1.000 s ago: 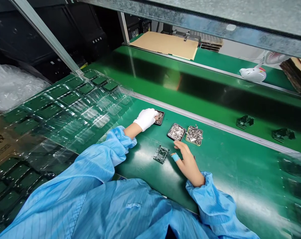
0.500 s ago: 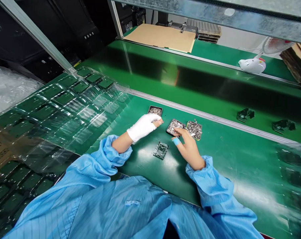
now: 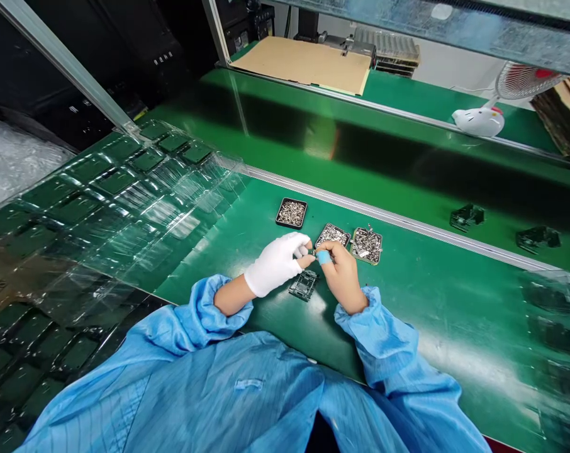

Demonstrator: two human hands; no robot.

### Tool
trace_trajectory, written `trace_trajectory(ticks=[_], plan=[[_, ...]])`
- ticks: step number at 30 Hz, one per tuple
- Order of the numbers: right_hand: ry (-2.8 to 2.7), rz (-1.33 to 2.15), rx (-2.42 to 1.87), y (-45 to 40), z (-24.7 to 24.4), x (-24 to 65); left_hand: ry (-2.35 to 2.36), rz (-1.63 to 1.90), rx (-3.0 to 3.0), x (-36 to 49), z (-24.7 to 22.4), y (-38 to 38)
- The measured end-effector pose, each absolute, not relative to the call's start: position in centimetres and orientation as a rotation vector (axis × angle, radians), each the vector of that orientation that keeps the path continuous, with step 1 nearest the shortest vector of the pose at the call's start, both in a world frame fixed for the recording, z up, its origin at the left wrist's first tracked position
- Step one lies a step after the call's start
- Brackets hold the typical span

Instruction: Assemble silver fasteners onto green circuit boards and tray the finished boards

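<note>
My left hand (image 3: 279, 261), in a white glove with bare fingertips, pinches something tiny just above a green circuit board (image 3: 304, 286). My right hand (image 3: 340, 272), with blue tape round its thumb, meets it there, thumb and finger closed at the same spot. What sits between the fingertips is too small to make out. Behind the hands stand a black tray of small metal parts (image 3: 291, 212), a second tray of metal parts (image 3: 333, 234) partly covered by my right hand, and a third tray (image 3: 367, 245) heaped with larger metal pieces.
Clear plastic blister trays (image 3: 119, 182) cover the left side, with more trays (image 3: 556, 327) at the right edge. Two circuit boards (image 3: 467, 217) lie beyond the metal rail (image 3: 407, 234). A white fan (image 3: 478, 121) and a cardboard sheet (image 3: 308, 63) sit on the far ledge.
My right hand has moved left from the middle parts tray to meet my left hand. My left hand has shifted slightly down and right, uncovering the black tray. The circuit board stays put.
</note>
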State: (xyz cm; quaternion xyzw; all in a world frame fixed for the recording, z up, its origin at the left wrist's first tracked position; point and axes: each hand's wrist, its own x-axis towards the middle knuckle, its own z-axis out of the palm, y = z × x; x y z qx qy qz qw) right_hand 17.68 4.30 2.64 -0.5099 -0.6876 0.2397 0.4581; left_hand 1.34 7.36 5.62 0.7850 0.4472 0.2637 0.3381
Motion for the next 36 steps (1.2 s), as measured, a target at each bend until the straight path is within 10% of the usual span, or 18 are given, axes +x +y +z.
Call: trace_trajectory(ticks=[9,23,36], plan=[[-2.066,0.069,-0.932,4.5,1.5,17.5,1.348,0.512,2.342,1.9,4.7,7.0],[-2.039,0.247,-1.152,5.5,1.7,18.5,1.298,0.705,2.092,-1.0,2.9,13.4],[-1.945,0.388,-1.306,4.0,1.4,20.6,1.655,0.052,2.420,-0.4,2.3,18.8]])
